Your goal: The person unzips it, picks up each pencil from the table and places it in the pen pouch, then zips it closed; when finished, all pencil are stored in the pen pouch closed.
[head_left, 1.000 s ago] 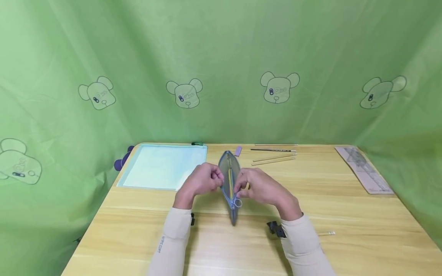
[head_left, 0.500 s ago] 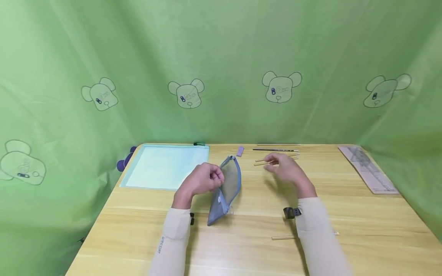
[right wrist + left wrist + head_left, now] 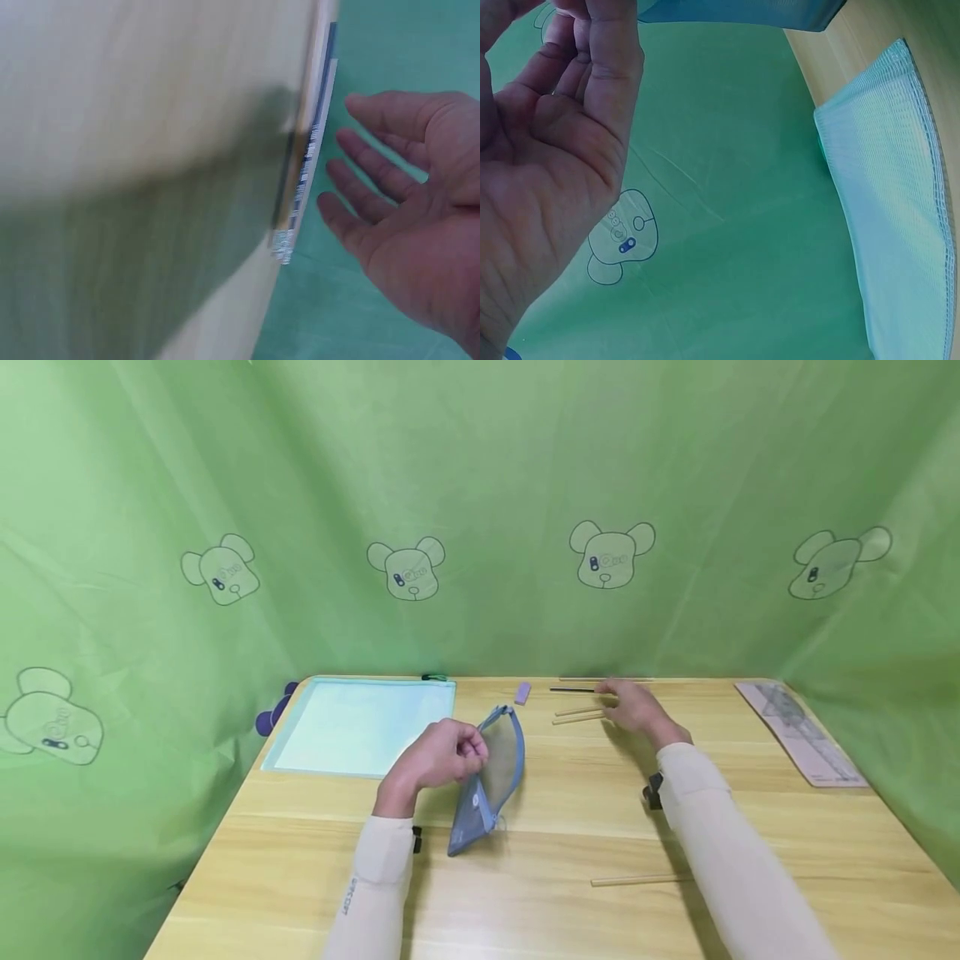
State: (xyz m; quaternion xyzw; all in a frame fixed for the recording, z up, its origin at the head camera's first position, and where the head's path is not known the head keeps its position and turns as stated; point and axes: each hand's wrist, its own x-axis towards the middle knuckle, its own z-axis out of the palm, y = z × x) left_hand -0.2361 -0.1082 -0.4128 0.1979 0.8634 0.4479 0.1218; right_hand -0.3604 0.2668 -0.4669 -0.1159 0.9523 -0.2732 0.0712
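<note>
My left hand (image 3: 442,756) pinches the edge of a blue mesh zip pencil case (image 3: 468,818), whose mouth gapes toward the right. The case stands tilted on the table, and in the left wrist view only part of the case (image 3: 742,16) shows. My right hand (image 3: 636,706) reaches to the back of the table over a dark pencil (image 3: 572,690) and two wood-coloured pencils (image 3: 577,719), covering their right ends. Seen from the right wrist, the fingers of that hand (image 3: 420,187) are spread and hold nothing, beside the pencils (image 3: 306,165).
A pale teal mesh zip folder (image 3: 360,727) lies at the back left. A lilac eraser (image 3: 522,693) is behind the case. Another pencil (image 3: 637,881) lies near the front, partly behind the right sleeve. A pink flat sheet (image 3: 798,735) lies at the right edge. Green curtain (image 3: 495,610) hangs behind.
My right hand has let go of the pencil case and moved right and back to the pencils. The case has swung askew in my left hand, its lower end shifting left.
</note>
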